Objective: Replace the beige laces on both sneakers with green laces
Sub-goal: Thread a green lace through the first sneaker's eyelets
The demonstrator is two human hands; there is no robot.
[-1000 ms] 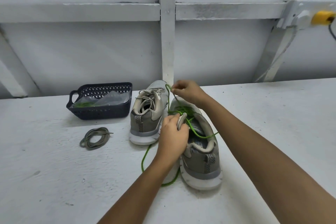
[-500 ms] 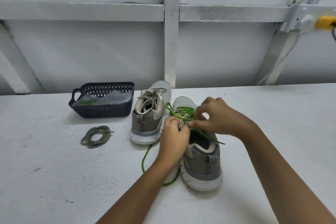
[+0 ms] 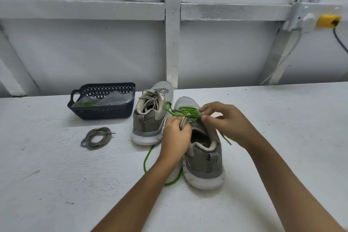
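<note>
Change since a second ago: right hand (image 3: 224, 118) down from a high pull over the toe, now low at the eyelets; camera nudged, scene otherwise as it was.
Meaning for the task: slack drawn through, next eyelet probably being threaded; lacing on this shoe partway up, not finished.
Left hand (image 3: 176, 135): curled shut on the tongue and upper edge of the near sneaker (image 3: 204, 156), wrist low over the table (image 3: 56, 184), bracing.
Right hand: thumb and forefinger pinched on the green lace (image 3: 185, 112) at the throat, other fingers fanned, forearm in from the right.
Green lace: crossed over the near sneaker's lower eyelets, one tail trailing on the table left of the heel.
Far sneaker (image 3: 150, 117): just beside, touching or nearly so, beige lace (image 3: 152, 98) in place, untouched.
Removed beige lace (image 3: 97, 137): coiled on the table, well apart.
Basket (image 3: 105, 111): behind the coil, clear bag with green inside, likely the second lace.
</note>
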